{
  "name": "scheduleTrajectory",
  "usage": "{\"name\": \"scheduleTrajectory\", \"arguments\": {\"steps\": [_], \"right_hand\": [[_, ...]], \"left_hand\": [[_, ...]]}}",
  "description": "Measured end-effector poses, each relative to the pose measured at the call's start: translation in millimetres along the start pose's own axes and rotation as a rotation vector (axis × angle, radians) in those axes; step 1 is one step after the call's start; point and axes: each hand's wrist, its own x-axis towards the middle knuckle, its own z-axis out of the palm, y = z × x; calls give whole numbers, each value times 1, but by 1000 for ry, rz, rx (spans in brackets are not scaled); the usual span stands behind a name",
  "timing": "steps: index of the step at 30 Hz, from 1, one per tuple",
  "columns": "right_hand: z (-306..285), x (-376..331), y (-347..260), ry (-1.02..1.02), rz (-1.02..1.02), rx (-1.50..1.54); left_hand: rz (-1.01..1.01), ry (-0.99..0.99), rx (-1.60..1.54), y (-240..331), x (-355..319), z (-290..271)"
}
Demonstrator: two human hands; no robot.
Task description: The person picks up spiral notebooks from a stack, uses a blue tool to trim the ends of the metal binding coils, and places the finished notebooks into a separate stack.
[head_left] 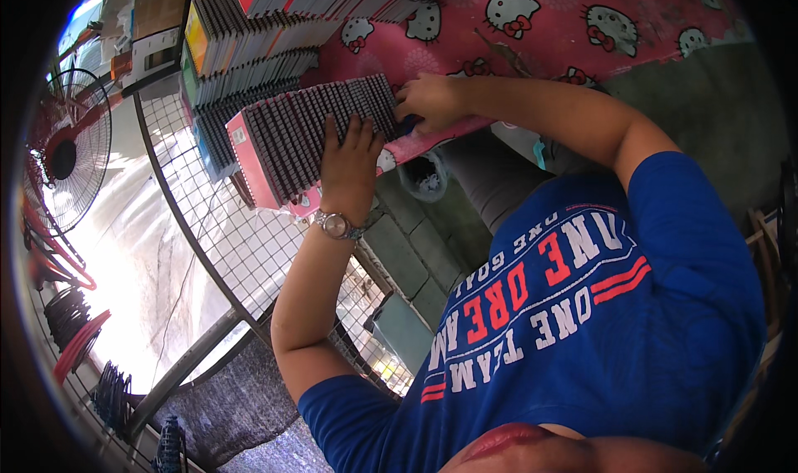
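A long row of spiral-bound notebooks (307, 132) stands packed together at the table's near edge, their dark wire bindings facing up and a pink cover at the left end. Across the bindings rests my left hand (351, 161), fingers stretched out flat; a metal watch is on that wrist. My right hand (434, 101) is at the right end of the row with its fingers bent inward. Something small and dark blue (407, 125) shows beneath it, partly covered. What those fingers grip, if anything, is hidden.
Behind the row stand more stacks of spiral notebooks (249, 45). A pink cloth with cat faces (532, 24) covers the table. To the left are a wire mesh panel (195, 153) and a fan (71, 153). A clear plastic bag (422, 178) hangs below the table edge.
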Motion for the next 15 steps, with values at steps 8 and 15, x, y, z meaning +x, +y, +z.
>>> {"name": "scheduleTrajectory", "arguments": {"steps": [8,15], "right_hand": [[-1,1,5,-86,-8,-105],[-14,19,-1,-317,183,98]], "left_hand": [[1,22,-9,0,0,-2],[9,53,-31,-1,2,-2]]}}
